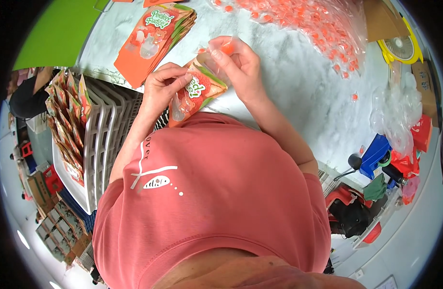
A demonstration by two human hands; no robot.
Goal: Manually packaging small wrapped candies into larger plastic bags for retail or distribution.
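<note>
My left hand (pixel 167 83) pinches the edge of a red and green printed candy pouch (pixel 195 94), held tilted in front of my chest. At the pouch's upper end my right hand (pixel 241 62) has its thumb and fingers closed on a small clear-wrapped orange-red candy (pixel 227 48). Another bit of orange-red shows just left of those fingertips, by the pouch's top edge. Whether the pouch's mouth is spread is hard to make out. A stack of matching flat pouches (pixel 151 41) lies on the table beyond my left hand.
A large heap of wrapped candies (pixel 298 24) covers the table's far right. One loose candy (pixel 354 97) lies nearer. Stacked white crates (pixel 98 130) with filled pouches (pixel 67 115) stand at left. A yellow fan (pixel 399 45), clear plastic bags (pixel 397 106) and a blue tape dispenser (pixel 374 156) are at right.
</note>
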